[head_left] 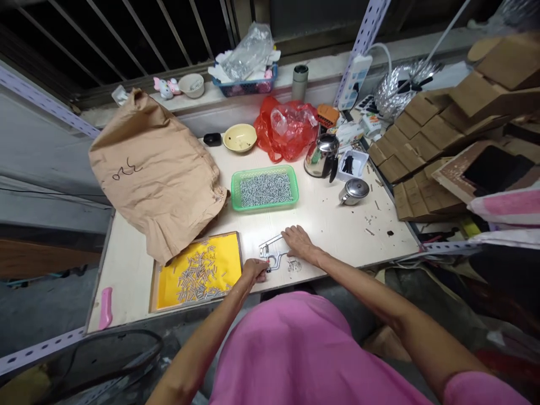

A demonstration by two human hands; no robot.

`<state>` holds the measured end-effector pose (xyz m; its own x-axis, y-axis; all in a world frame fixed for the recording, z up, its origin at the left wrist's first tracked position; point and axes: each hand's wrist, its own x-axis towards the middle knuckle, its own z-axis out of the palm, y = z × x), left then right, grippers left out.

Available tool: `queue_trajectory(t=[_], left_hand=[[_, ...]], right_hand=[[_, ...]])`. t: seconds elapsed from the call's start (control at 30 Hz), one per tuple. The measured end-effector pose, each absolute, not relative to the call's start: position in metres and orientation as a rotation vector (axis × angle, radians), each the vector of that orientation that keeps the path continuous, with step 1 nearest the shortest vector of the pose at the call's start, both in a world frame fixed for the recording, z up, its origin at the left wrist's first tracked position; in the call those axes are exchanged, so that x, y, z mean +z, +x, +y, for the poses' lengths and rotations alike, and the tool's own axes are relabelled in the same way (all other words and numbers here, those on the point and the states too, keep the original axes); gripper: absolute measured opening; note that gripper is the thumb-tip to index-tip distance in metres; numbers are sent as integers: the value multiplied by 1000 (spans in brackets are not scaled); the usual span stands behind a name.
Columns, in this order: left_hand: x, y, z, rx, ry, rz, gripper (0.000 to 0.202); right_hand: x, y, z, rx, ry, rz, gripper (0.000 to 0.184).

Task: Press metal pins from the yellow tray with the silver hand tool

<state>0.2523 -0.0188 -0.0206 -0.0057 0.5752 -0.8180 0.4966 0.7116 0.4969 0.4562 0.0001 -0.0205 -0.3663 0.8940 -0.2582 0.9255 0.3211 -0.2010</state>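
A silver metal hand tool (273, 260) with a long lever and a curved frame lies near the table's front edge. My right hand (298, 242) is closed over the upper end of its lever. My left hand (255, 270) pinches at the tool's lower left end, beside a small red spot; whatever is between those fingertips is too small to name. Left of that hand, many small metal pins (198, 275) lie loose in a shallow yellow-lined tray (230, 247). Beyond the tool stands a green plastic basket (265, 207) filled with similar small metal pieces.
A large brown paper sack (160, 169) leans at the left. Behind the basket are a yellow bowl (239, 138), a red plastic bag (278, 132) and a steel kettle (323, 156). A metal cup (354, 191) and stacked cardboard boxes (439, 129) stand right. A pink-handled object (106, 308) lies front left.
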Motion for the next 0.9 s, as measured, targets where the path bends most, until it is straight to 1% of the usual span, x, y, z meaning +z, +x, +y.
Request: queue_trajectory(t=[0.03, 0.1, 0.13, 0.2, 0.23, 0.33, 0.4, 0.43, 0.57, 0.7, 0.83, 0.9], left_hand=[[-19, 251, -21, 4, 971, 1700, 30], [-15, 252, -25, 24, 1117, 1762, 27], [-14, 254, -26, 65, 1365, 1795, 20], [-13, 262, -27, 123, 1822, 1713, 6], [-13, 269, -26, 116, 2009, 1642, 8], [-16, 289, -17, -2, 2309, 1478, 33], [-18, 300, -9, -105, 2377, 1432, 42], [-19, 303, -5, -156, 2389, 1410, 42], [-19, 308, 4, -291, 2388, 1333, 27], [-16, 311, 12, -327, 2391, 1354, 25], [-12, 317, 21, -420, 2375, 1301, 19], [-11, 318, 24, -443, 2365, 1304, 18]], right_hand=[[-22, 454, -2, -458, 1700, 2468, 65], [-27, 451, -4, -431, 1667, 2464, 54], [-30, 449, -5, -424, 1664, 2466, 49], [-34, 446, -7, -410, 1681, 2460, 42], [-35, 444, -8, -405, 1694, 2461, 40], [-35, 442, -10, -408, 1723, 2480, 34], [-33, 440, -11, -422, 1746, 2485, 30], [-33, 440, -12, -428, 1759, 2483, 27], [-32, 436, -13, -432, 1805, 2445, 20], [-31, 435, -10, -449, 1811, 2425, 25], [-28, 437, -3, -529, 1795, 2403, 19], [-26, 438, 0, -562, 1787, 2370, 19]])
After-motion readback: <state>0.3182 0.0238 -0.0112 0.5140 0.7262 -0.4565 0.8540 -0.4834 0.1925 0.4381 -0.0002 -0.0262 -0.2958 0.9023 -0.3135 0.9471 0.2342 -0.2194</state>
